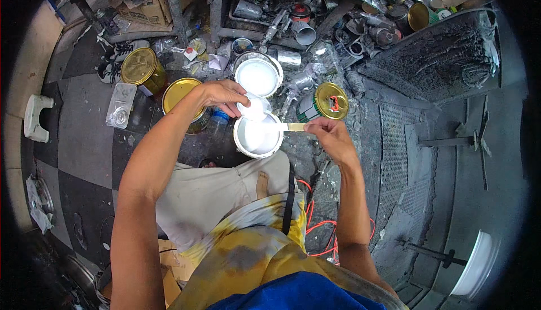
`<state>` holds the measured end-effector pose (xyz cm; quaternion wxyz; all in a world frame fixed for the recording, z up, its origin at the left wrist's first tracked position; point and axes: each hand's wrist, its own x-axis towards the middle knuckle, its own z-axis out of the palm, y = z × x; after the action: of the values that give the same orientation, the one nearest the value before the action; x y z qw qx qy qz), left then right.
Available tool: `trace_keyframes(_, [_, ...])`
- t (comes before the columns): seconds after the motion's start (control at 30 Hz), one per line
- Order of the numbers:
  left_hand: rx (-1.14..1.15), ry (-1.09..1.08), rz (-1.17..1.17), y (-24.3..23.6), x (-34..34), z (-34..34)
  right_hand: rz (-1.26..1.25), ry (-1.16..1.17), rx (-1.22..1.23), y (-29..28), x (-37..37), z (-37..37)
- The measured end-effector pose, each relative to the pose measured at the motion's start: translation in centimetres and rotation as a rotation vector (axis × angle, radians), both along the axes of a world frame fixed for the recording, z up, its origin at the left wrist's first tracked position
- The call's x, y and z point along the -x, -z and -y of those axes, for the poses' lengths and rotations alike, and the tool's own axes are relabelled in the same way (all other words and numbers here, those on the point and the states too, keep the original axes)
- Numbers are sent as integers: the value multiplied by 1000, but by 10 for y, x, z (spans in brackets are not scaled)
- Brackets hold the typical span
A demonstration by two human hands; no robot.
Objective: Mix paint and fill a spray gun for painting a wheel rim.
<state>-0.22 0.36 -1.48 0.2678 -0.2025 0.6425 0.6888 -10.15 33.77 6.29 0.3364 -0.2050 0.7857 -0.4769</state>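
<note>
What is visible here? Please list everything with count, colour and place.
Container: 1, white, in left hand
Stick: 1, tan with white end, in right hand
Near pail: 1, white, below container
Far pail: 1, white, just beyond
Gold-lidded cans: 2, gold, left of pails
Green can: 1, gold lid, right of pails
Bottle: 1, blue-capped, left of near pail
Stool: 1, white, far left
Box: 1, brown, upper left
Cord: count unclear, orange, right of lap
Other cans and metal parts: many, mostly grey, top
Disc: 1, white, lower right
Trousers: 1 pair, beige, centre
Shirt: 1, yellow-grey, bottom centre
Hands: 2, bare, centre
Arms: 2, bare, from lower edge
</note>
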Motion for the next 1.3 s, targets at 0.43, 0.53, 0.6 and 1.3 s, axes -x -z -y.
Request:
trace_keyframes(0.43, [-131,46,32,2,3,-5,-785,5,181,-3,-40,29])
trace_keyframes(0.53, [-171,1,44,-2,2,-5,-1262,-290,230,22,-47,28])
trace_keyframes(0.6, [-206,-30,48,-2,2,-3,-1221,-363,176,28,-58,19])
trace_keyframes(1.3, [35,62,15,2,-1,5,-908,-322,-532,164,-37,59])
